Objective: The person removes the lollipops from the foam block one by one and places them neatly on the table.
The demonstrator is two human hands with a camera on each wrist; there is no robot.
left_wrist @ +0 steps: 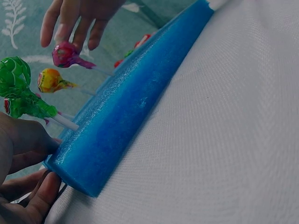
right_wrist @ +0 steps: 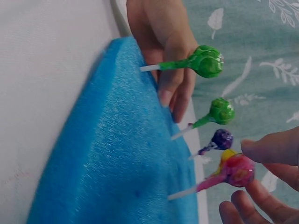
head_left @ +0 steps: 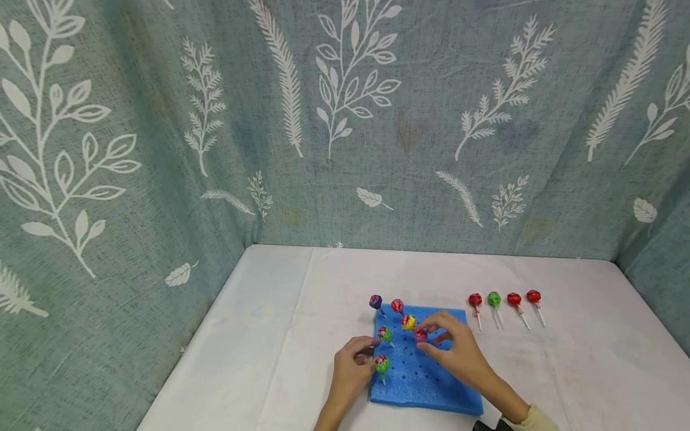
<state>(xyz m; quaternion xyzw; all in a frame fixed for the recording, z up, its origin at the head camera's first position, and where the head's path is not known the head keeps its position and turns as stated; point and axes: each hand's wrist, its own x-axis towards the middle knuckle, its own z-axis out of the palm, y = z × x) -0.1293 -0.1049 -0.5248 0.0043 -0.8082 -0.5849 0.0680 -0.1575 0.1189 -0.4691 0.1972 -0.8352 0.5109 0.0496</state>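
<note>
A blue foam board (head_left: pixel 431 383) with rows of small holes lies on the table. My left hand (head_left: pixel 351 366) grips its left edge, fingers above and below the corner in the left wrist view. My right hand (head_left: pixel 458 353) is over the board, thumb and fingertips around the head of a pink lollipop (right_wrist: pixel 238 171), whose white stick meets the foam. Also upright in the board are a yellow lollipop (head_left: pixel 408 322), a purple lollipop (head_left: pixel 375 301), another pink lollipop (head_left: pixel 397 306) and two green lollipops, the nearer green lollipop (head_left: pixel 382 364) beside my left fingers.
Right of the board, several lollipops lie in a row on the white-covered table (head_left: pixel 302 299): a red lollipop (head_left: pixel 475 300), a green lollipop (head_left: pixel 494 300) and more red ones. A grey-green leaf-patterned curtain (head_left: pixel 323 197) surrounds the table's back and sides.
</note>
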